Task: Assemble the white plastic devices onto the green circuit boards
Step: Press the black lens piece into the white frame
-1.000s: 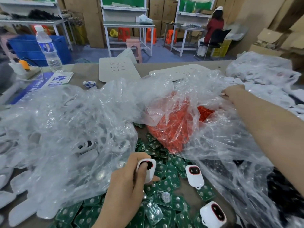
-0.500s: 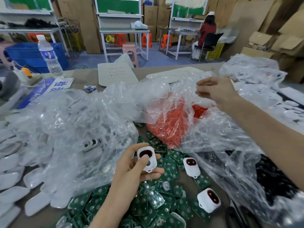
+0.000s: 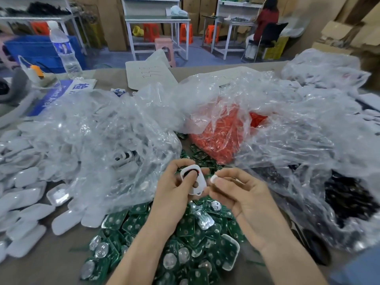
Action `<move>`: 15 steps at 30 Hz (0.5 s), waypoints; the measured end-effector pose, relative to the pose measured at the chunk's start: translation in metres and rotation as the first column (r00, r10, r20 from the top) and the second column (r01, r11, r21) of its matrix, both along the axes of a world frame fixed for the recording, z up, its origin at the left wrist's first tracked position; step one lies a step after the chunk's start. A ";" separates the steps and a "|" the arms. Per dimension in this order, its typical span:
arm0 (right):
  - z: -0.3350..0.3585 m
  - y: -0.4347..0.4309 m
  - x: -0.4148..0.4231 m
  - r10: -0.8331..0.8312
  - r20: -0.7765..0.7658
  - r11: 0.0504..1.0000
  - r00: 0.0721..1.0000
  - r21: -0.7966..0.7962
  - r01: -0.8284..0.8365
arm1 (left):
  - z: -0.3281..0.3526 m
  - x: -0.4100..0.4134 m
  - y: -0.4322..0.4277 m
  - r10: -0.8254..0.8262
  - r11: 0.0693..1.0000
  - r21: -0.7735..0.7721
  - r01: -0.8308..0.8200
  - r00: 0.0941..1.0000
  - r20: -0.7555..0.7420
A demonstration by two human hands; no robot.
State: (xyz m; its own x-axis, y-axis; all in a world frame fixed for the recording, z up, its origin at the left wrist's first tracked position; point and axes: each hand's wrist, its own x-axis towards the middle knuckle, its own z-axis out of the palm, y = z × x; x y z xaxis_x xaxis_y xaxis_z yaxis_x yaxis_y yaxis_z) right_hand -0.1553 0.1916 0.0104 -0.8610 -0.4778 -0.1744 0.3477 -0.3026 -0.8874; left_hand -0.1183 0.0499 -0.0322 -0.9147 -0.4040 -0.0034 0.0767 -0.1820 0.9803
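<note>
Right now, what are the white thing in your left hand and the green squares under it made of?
The white device shell looks like smooth moulded plastic: even colour, rounded edges. The green circuit boards look like stiff, glossy board, probably fibreglass, with shiny metal discs.

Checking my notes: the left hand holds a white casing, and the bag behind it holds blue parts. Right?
Not quite: in the head view the bag holds orange-red parts, not blue. The left hand does hold the white casing.
</note>
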 end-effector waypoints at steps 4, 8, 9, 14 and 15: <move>-0.002 -0.001 0.008 -0.031 0.049 0.999 0.998 -0.042 0.033 | -0.001 -0.001 -0.001 0.030 0.996 -0.080 -0.031 0.999 -0.015; -0.005 -0.004 0.010 -0.050 0.055 0.997 0.997 -0.048 0.053 | 0.002 -0.001 0.000 0.010 0.999 0.053 -0.007 0.998 -0.057; -0.006 -0.006 0.011 -0.062 0.061 0.996 0.996 -0.058 0.065 | 0.001 -0.001 0.000 0.010 0.996 0.085 -0.004 0.998 -0.069; -0.005 -0.009 0.014 -0.117 0.115 0.981 0.986 -0.139 0.133 | 0.000 -0.001 -0.002 0.009 0.990 0.143 0.005 0.996 -0.093; -0.004 -0.009 0.014 -0.120 0.111 0.980 0.987 -0.143 0.136 | 0.000 -0.001 -0.002 0.008 0.990 0.143 0.005 0.996 -0.090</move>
State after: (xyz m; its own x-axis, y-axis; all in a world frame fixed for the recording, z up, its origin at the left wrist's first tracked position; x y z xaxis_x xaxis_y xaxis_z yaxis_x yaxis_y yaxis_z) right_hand -0.1409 0.1826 0.0065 -0.8983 -0.3920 -0.1985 0.3830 -0.4770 -0.7911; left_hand -0.1193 0.0482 -0.0322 -0.9133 -0.4068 0.0212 0.1641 -0.3198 0.9332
